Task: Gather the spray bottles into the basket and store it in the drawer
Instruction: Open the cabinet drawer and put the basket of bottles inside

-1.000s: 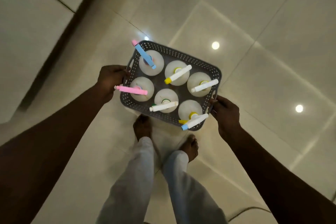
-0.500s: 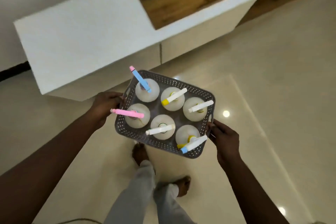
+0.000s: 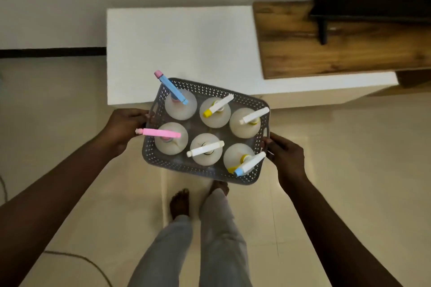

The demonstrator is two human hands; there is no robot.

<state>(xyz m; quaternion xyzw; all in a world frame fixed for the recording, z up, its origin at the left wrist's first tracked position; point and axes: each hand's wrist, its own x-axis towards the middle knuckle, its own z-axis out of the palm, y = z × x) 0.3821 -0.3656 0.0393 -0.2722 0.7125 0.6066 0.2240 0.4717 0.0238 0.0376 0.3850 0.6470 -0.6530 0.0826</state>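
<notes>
I carry a grey perforated basket (image 3: 200, 171) in the air in front of me, above the floor. Several white spray bottles (image 3: 205, 150) stand upright inside it in two rows, with nozzles in blue, pink, yellow and white. My left hand (image 3: 124, 127) grips the basket's left handle. My right hand (image 3: 285, 156) grips its right handle. The basket's far edge overlaps the front of a low white cabinet (image 3: 179, 51). No drawer front shows open.
A wooden top (image 3: 338, 49) sits on the cabinet's right part, with a black TV stand (image 3: 323, 28) on it. A wall rises behind. My bare feet (image 3: 179, 202) stand on pale glossy tiles. A thin cable (image 3: 77, 257) lies on the floor at lower left.
I have turned with the basket from bare floor to face the cabinet, which now lies square ahead and closer. Both hands keep the same grip on the handles.
</notes>
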